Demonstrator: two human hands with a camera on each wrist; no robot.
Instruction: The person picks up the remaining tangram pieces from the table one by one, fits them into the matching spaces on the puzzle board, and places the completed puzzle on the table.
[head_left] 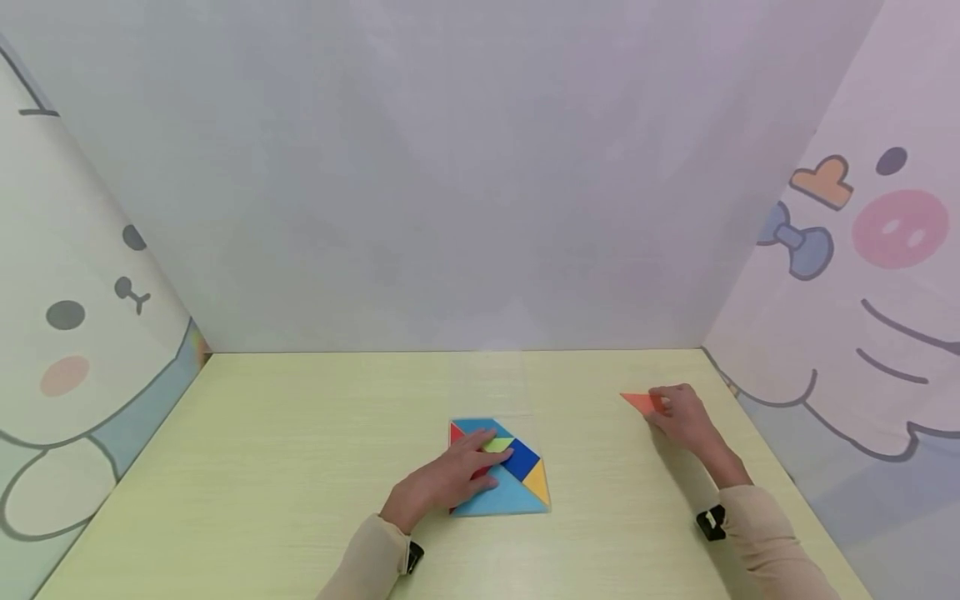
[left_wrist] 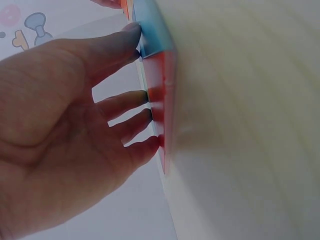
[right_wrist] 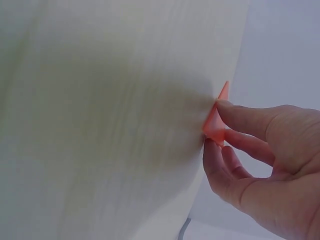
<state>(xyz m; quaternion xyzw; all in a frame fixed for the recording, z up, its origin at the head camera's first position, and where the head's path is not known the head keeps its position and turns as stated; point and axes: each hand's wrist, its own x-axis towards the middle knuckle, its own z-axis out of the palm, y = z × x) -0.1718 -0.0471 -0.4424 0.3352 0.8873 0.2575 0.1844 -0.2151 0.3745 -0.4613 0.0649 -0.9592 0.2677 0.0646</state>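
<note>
Flat tangram pieces lie together on the table in front of me. Among them are a light blue triangle (head_left: 501,498), a dark blue square (head_left: 522,460), a yellow triangle (head_left: 538,482), a blue piece (head_left: 477,425) along the far side and a green piece (head_left: 497,445). Over them rests my left hand (head_left: 442,479), fingers extended and spread, fingertips touching the pieces. It partly hides a red piece (left_wrist: 156,90). To the right, my right hand (head_left: 684,423) pinches an orange triangle (head_left: 637,402) between thumb and fingers, close over the table.
The pale wooden table (head_left: 285,450) ends at a plain grey back wall (head_left: 465,183). Side panels with cartoon animals, a left panel (head_left: 82,250) and a right panel (head_left: 862,317), border the table. A black wrist strap (head_left: 711,523) sits by the right sleeve.
</note>
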